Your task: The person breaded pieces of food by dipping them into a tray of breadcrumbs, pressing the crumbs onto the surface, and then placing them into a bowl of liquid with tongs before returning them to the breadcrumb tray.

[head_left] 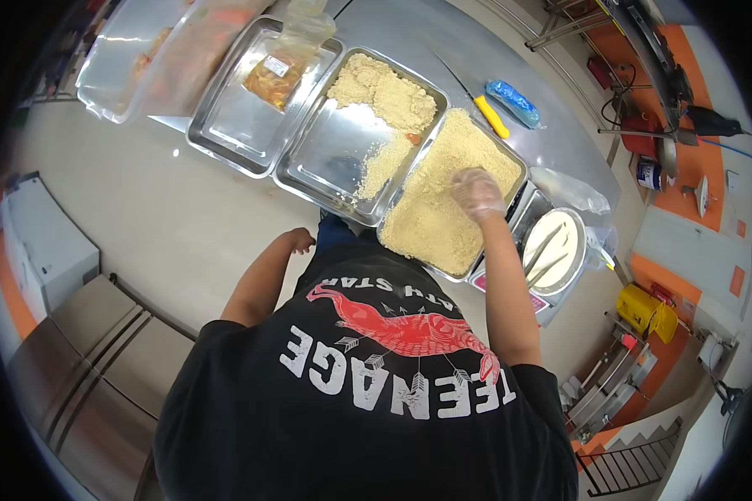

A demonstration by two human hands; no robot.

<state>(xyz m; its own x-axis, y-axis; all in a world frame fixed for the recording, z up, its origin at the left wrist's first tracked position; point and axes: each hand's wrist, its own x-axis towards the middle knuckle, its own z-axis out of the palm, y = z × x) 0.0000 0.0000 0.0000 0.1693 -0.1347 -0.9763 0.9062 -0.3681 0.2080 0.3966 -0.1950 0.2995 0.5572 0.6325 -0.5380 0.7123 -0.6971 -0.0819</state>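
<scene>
Lying leftmost of three steel trays on the desk (401, 32), the first tray (234, 125) holds a packet (277, 79). The bare left hand (299, 240) hangs between 5 and 6 o'clock from that tray, clear of the trays, its fingers loosely bent and nothing visible in it. Next comes the middle tray (326, 150), with pale crumbs heaped toward its 1 o'clock end. The rightmost tray (522, 177) carries a bed of crumbs (430, 209), its long axis running from 1 to 7 o'clock; from the left hand it lies between 2 and 3 o'clock, well apart. The right hand (476, 194), in a clear glove, is much the nearer: it is over this bed, by the tray's 3 o'clock side, so most of the crumbs spread toward 9 o'clock from it. Its fingers curl down and their tips are hidden, so I cannot tell whether they have hold of any crumbs. At 4 o'clock from the right hand stands a bowl (584, 240) of creamy white mixture.
</scene>
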